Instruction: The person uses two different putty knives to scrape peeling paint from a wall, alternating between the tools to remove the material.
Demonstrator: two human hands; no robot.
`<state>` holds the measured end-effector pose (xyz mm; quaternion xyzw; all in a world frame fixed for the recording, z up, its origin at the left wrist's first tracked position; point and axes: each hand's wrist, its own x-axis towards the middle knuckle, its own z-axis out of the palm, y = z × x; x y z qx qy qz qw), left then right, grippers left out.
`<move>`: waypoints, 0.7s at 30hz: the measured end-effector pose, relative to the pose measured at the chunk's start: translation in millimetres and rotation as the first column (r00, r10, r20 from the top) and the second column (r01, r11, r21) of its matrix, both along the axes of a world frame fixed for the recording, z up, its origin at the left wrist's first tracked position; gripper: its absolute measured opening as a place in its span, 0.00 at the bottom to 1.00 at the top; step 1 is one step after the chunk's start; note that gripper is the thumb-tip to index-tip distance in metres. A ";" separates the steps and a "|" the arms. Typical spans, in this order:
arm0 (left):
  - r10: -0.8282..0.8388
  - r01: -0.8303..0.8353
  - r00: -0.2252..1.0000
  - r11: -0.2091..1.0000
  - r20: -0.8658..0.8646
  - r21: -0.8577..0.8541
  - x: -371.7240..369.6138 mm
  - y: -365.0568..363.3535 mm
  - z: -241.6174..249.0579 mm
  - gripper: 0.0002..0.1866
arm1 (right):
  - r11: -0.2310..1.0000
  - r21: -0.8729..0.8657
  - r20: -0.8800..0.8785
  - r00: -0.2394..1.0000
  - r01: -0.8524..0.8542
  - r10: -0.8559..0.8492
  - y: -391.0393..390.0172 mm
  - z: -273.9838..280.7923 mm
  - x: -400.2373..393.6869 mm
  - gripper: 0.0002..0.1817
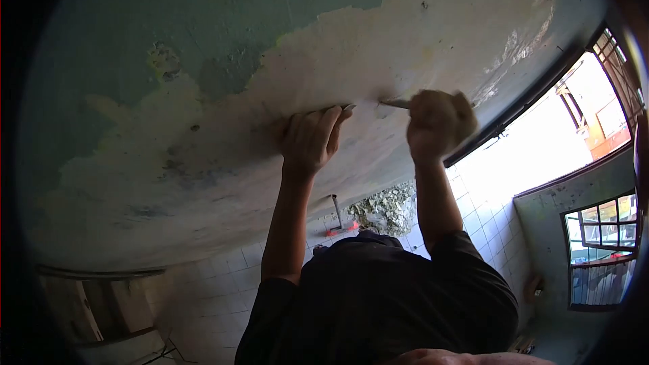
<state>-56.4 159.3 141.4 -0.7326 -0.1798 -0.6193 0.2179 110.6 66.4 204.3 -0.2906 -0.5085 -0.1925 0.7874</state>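
My left hand (311, 138) is pressed to the wall with its fingers curled. A thin piece with a shiny edge (349, 107) shows at its fingertips; the rest is hidden, and I cannot tell what it is. My right hand (438, 125), smeared by motion, is closed round a narrow-bladed tool (395, 103) whose tip points left at the wall. The wall (365, 54) has a wide pale bare patch between my hands and around them, bordered by ragged green paint (169, 7).
A heap of greenish flakes (385, 209) lies on the white tiled floor (220, 280) below me. Near it is a thin upright rod (337, 211) with red at its foot. A bright opening (541, 128) and a barred window (605, 247) are at right, dark furniture (101, 307) at lower left.
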 end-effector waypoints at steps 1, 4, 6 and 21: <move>0.006 -0.006 1.000 1.000 -0.001 -0.007 -0.2 1.0 -0.9 0.15 | 0.991 0.072 -0.062 0.992 -0.110 0.114 -12.4 11.8 -4.1 0.18; -0.004 0.004 0.999 1.000 -0.032 -0.031 -0.6 1.2 -5.3 0.15 | 0.976 0.020 -0.131 0.967 -0.216 0.216 0.7 12.9 -7.2 0.17; -0.037 0.037 0.999 0.999 -0.001 -0.023 0.9 4.7 -6.6 0.15 | 0.968 0.011 -0.087 0.964 -0.253 0.253 -4.0 18.9 -9.8 0.17; -0.008 0.007 1.000 1.000 -0.026 -0.021 -2.1 0.3 -0.4 0.15 | 0.958 -0.014 -0.168 0.945 -0.286 0.280 -6.2 2.9 -0.9 0.17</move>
